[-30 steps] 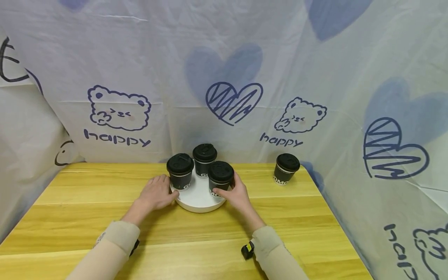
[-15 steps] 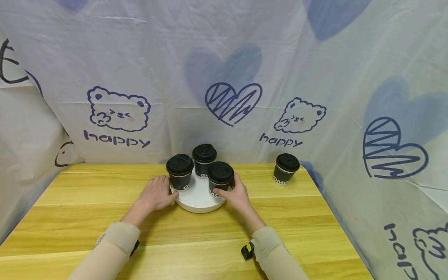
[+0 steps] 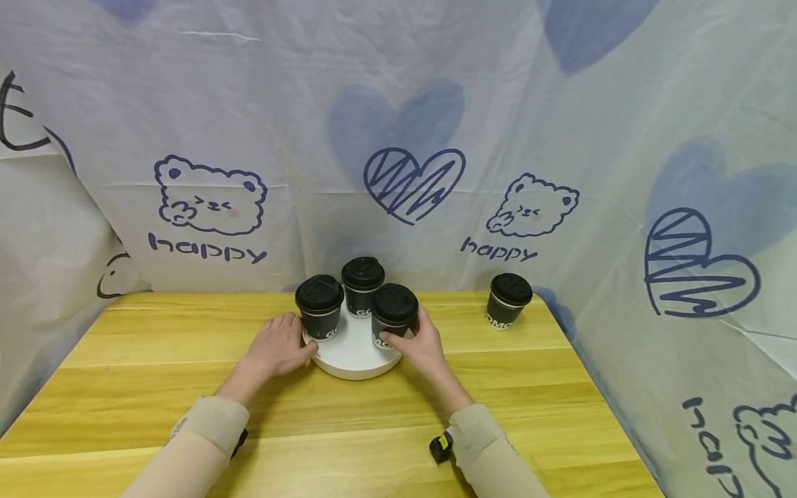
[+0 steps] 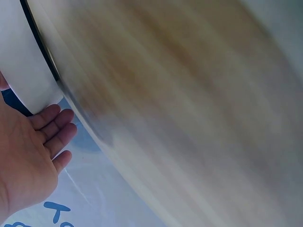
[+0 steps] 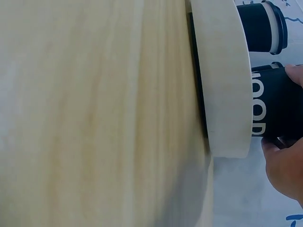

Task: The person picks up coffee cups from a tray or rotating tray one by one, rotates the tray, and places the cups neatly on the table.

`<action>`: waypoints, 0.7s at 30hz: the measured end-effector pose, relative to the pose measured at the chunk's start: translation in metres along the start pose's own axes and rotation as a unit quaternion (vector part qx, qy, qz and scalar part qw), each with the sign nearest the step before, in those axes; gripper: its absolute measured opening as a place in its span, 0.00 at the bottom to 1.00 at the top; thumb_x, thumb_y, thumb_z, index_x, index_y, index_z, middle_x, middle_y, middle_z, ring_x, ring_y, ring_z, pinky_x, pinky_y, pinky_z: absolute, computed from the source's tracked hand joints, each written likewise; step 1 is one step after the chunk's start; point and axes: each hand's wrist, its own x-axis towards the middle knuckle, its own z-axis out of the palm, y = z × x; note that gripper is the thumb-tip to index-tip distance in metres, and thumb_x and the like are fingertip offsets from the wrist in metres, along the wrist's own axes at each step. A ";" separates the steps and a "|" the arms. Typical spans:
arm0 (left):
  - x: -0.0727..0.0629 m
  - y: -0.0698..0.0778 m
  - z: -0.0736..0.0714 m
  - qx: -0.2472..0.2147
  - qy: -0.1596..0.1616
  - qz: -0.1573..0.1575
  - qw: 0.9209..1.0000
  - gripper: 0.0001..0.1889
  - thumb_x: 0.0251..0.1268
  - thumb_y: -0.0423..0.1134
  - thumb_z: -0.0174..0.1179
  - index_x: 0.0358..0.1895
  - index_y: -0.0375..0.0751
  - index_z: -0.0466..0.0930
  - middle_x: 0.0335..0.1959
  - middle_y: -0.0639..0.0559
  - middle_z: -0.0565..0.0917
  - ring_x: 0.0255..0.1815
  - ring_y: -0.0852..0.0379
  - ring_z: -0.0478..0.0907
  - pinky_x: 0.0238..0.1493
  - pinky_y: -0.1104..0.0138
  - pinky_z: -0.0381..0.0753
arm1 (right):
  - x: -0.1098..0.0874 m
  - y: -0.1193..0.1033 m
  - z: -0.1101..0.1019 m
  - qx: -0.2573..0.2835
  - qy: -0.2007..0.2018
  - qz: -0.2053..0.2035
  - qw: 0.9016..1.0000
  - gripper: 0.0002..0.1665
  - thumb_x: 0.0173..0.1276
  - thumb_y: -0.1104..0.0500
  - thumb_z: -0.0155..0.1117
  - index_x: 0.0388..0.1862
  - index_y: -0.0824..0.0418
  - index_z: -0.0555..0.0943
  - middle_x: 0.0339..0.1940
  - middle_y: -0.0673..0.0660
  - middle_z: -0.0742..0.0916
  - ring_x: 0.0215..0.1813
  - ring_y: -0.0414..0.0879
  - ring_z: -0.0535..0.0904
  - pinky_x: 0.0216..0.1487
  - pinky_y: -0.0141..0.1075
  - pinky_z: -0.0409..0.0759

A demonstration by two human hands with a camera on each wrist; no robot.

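Note:
My right hand grips a black lidded paper coffee cup at the front right of a low round white stand. In the right wrist view, thumb and fingers wrap this cup, whose base sits right at the stand's upper edge. Two similar cups stand upright on the stand, one at the left and one at the back. My left hand rests against the stand's left side, thumb at its front edge. The left wrist view shows its fingers loosely extended beside the white wall.
Another black lidded cup stands alone at the table's back right. The wooden table ends against a white cloth backdrop printed with hearts and bears. A black wrist strap piece hangs under the right sleeve.
The cup in my right hand has shifted slightly up and to the right over the last half second. My left hand and the other cups keep their places.

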 end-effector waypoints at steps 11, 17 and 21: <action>-0.001 0.003 -0.004 0.001 0.002 -0.006 1.000 0.30 0.67 0.53 0.53 0.54 0.24 0.73 0.48 0.35 0.76 0.54 0.35 0.73 0.65 0.43 0.70 | -0.001 -0.009 0.000 0.030 0.027 -0.037 0.999 0.49 0.56 0.70 0.79 0.75 0.68 0.67 0.72 0.70 0.76 0.75 0.64 0.70 0.76 0.54 0.66; 0.000 0.003 -0.004 0.000 0.000 -0.005 1.000 0.30 0.67 0.52 0.53 0.54 0.24 0.73 0.48 0.35 0.76 0.55 0.35 0.73 0.65 0.43 0.70 | -0.003 -0.014 -0.002 0.038 0.045 -0.046 0.997 0.48 0.56 0.71 0.80 0.74 0.67 0.69 0.72 0.67 0.77 0.76 0.63 0.70 0.78 0.50 0.65; -0.001 0.004 -0.004 -0.002 0.000 -0.005 1.000 0.31 0.67 0.53 0.53 0.55 0.23 0.73 0.50 0.34 0.76 0.57 0.34 0.73 0.66 0.42 0.69 | -0.005 -0.018 -0.004 0.052 0.058 -0.057 0.995 0.48 0.55 0.72 0.80 0.74 0.67 0.69 0.72 0.68 0.77 0.76 0.63 0.69 0.78 0.52 0.64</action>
